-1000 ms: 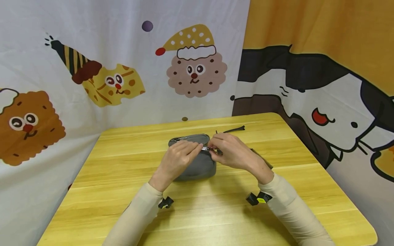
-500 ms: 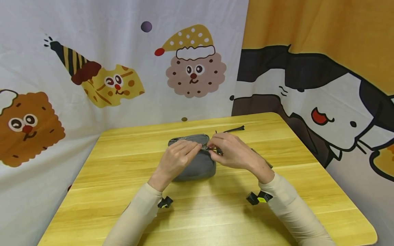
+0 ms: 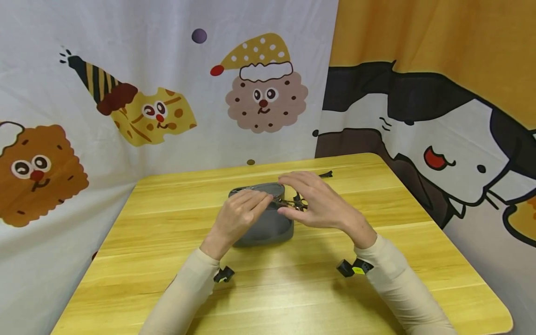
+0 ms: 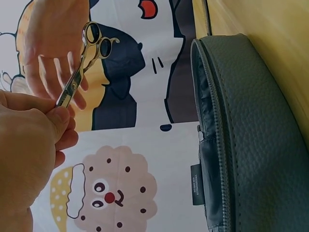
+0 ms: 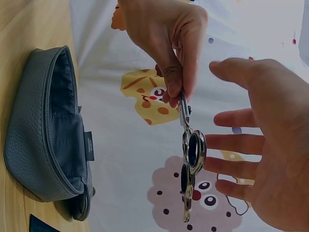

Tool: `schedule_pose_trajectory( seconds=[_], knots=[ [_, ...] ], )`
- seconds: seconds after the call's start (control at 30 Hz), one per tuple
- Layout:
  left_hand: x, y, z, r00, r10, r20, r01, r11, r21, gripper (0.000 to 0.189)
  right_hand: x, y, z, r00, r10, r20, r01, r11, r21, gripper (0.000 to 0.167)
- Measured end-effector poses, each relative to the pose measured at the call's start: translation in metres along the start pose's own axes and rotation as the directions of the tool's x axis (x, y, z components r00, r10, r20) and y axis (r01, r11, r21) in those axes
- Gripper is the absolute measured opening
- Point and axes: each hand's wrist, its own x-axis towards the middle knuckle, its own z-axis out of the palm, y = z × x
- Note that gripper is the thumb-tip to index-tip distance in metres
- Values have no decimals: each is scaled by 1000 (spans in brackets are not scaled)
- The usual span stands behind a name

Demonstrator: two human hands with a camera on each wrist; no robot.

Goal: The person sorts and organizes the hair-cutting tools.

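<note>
My left hand (image 3: 240, 214) pinches a pair of silver scissors (image 4: 75, 82) by the blades, between thumb and fingers. Their finger rings (image 5: 195, 152) point away from it toward my right hand (image 5: 275, 135). That hand is open, with fingers spread around the handles and apart from them in the right wrist view. Below both hands, a grey leather-look zip case (image 3: 268, 230) stands on the table, unzipped. Its dark lining (image 5: 65, 125) shows in the right wrist view. The flap (image 3: 272, 188) lies folded back at the far side, partly covered by my left hand.
A thin black item (image 3: 326, 175) lies behind my right hand on the wooden table (image 3: 268, 298). In the right wrist view, a dark flat piece (image 5: 42, 224) sits near the case. A printed cartoon curtain (image 3: 167, 56) hangs behind the table.
My right fingers have let go of the scissors and spread apart, the hand shifting slightly right. The scissors' handles have come into sight. My left hand has stayed nearly still.
</note>
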Motion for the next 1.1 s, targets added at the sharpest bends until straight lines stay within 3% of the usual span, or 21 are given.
schedule_pose_trajectory(
  seconds=[0.17, 0.33, 0.7, 0.8, 0.97, 1.1],
  knots=[
    [-1, -2, 1, 1000, 8, -12, -8, 1000, 11, 26, 0, 4, 0, 999, -33, -15, 33, 999, -7, 82],
    [-1, -5, 2, 998, 7, -59, -8, 1000, -8, 23, 0, 7, 0, 997, -57, -56, 57, 998, -4, 84],
    [-4, -12, -4, 988, -83, -129, 77, 996, -52, 19, 2, 9, -11, 971, -40, -236, 58, 996, 72, 87],
    [-3, -13, -5, 976, -115, -183, 100, 991, -89, 19, 2, 9, -14, 961, -23, -275, 48, 995, 85, 87],
    [1, -15, -4, 944, -174, -280, 130, 977, -169, 24, 2, 10, -15, 946, -8, -323, 43, 994, 100, 93],
    [3, -15, -5, 921, -236, -311, 153, 951, -269, 25, 1, 11, -15, 941, 0, -338, 41, 993, 114, 96]
  ],
)
